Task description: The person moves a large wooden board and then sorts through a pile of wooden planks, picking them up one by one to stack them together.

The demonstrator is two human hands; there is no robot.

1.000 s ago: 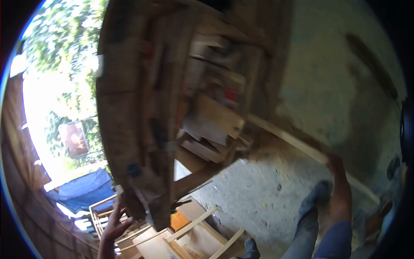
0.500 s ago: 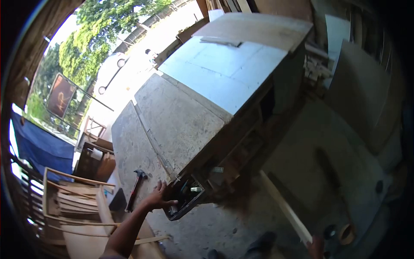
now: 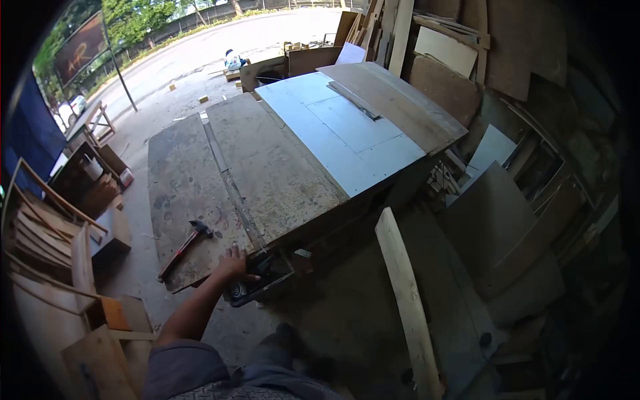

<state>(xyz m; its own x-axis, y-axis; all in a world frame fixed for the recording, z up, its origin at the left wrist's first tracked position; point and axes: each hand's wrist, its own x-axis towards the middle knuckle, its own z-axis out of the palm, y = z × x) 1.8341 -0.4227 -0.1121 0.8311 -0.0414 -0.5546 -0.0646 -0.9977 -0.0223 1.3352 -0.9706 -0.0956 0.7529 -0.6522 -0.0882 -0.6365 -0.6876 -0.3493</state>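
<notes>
My left hand [image 3: 231,265] rests at the near edge of the worn workbench [image 3: 267,167], fingers spread, with the thumb over an open drawer [image 3: 267,283]. Small items lie inside the drawer, too dark to name. On the benchtop just left of this hand lies a claw hammer [image 3: 183,250] with a red and black handle. A long wooden plank [image 3: 405,287] slants upward at the right. Only a sliver of my right hand [image 3: 441,385] shows at the plank's lower end, closed on it; the rest is cut off by the frame.
A pale blue-white panel [image 3: 340,127] and a brown sheet [image 3: 400,107] cover the bench's far part. Curved wooden frames [image 3: 50,233] stand at left. Boards and sheets [image 3: 493,233] lean at right. A person [image 3: 233,60] is low to the ground outside.
My view has swung and tilted, so the bench shows from a different angle. The plank stands higher in view, my right hand lower. My left hand stays by the drawer.
</notes>
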